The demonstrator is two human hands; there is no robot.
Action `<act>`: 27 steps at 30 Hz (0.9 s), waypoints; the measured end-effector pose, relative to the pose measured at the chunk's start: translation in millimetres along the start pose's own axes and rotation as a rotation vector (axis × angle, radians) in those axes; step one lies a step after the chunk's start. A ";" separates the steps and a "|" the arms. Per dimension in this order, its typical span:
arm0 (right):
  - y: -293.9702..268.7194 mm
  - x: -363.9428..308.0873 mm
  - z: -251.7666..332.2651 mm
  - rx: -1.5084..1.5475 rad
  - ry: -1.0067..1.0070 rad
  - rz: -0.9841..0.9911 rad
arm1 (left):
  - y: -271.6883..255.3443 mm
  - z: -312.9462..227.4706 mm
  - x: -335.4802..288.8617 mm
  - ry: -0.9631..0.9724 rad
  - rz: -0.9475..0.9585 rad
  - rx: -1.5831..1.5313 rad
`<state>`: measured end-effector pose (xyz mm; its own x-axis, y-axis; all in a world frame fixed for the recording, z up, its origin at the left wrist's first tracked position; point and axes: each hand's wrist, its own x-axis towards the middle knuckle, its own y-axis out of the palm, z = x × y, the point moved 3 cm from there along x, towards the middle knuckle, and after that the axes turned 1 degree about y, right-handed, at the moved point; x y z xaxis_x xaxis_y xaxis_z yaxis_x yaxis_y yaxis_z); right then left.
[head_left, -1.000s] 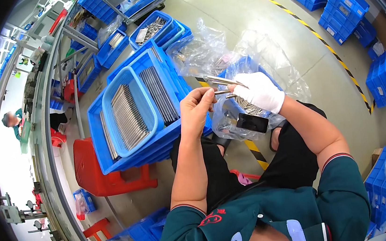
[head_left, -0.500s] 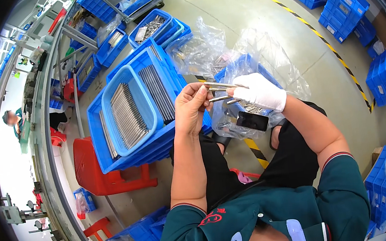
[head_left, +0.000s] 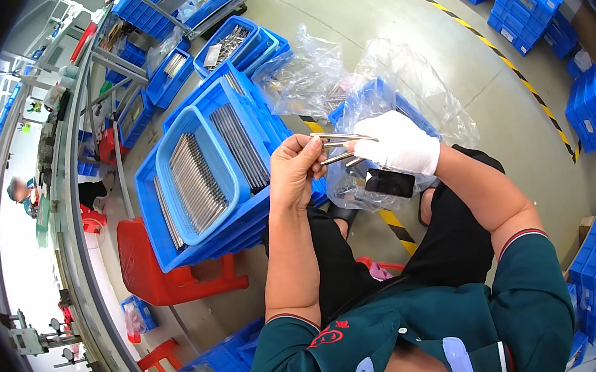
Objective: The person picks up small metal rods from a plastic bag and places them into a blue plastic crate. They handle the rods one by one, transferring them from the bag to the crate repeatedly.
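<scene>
Several slim metal rods stretch between my two hands above my knees. My bare left hand pinches their left ends between thumb and fingers. On my right hand is a white glove, and its fingers are closed round the rods' other ends. How many rods lie inside the glove is hidden. Just below the gloved hand is a black phone-like slab. Under my hands stands a blue bin lined with clear plastic, partly covered by the glove.
To the left, a light-blue basket of neatly lined-up rods rests on stacked blue crates. A red stool stands beside them. Clear plastic bags lie beyond my hands. More blue crates are at the right. Someone works at the far left.
The whole view has shifted slightly. My hands stay in nearly the same place, and the rods between them have changed their angle a little.
</scene>
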<state>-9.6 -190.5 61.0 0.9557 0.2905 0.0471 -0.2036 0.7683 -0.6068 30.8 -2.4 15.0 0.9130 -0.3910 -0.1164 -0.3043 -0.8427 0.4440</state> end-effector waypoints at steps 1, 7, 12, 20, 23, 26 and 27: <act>0.4 -0.9 0.9 0.008 -0.018 -0.025 | 0.2 1.2 0.4 -0.002 0.005 -0.022; 6.5 0.7 -7.9 0.161 -0.025 -0.055 | 0.4 10.6 4.4 0.011 0.060 -0.190; 7.1 0.7 -4.0 0.127 -0.027 -0.033 | -0.4 19.2 7.1 0.005 0.115 -0.255; 12.3 4.3 -14.4 0.109 -0.054 -0.070 | 0.8 2.6 2.3 -0.013 0.024 0.044; 13.3 4.6 -16.0 0.116 0.013 -0.004 | -2.1 -1.1 0.8 0.025 0.001 0.248; 12.1 8.0 -18.7 0.124 0.054 0.038 | -8.2 -2.4 1.2 0.078 -0.023 0.321; 10.1 8.3 -22.8 0.196 0.064 0.050 | -9.7 -4.1 0.4 0.083 -0.058 0.313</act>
<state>1.1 -193.3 37.2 0.9536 0.2990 -0.0337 -0.2827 0.8518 -0.4410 35.3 7.2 14.3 0.9465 -0.3180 -0.0553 -0.3078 -0.9408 0.1423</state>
